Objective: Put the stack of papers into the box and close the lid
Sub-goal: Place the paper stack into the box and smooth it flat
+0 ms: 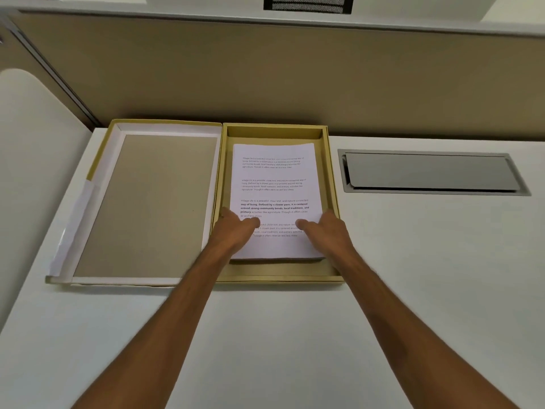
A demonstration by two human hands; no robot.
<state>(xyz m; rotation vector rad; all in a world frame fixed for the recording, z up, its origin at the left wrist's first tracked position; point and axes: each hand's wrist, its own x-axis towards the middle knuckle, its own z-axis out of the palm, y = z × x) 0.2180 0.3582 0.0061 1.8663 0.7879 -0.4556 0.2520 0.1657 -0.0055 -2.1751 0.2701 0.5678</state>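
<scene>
A stack of white printed papers (274,184) lies inside the shallow tan box (332,202) at the middle of the white desk. My left hand (236,228) grips the stack's near left edge, thumb on top. At the near right edge my right hand (324,228) holds it the same way. The stack's near end seems slightly raised above the box floor. The box's lid (147,202) lies flat and open to the left, hinged along the box's left wall, its grey lining facing up.
A grey metal cable hatch (430,172) is set into the desk to the right of the box. A beige partition wall (265,78) runs behind the desk. A pale rounded chair back (26,143) stands at the left.
</scene>
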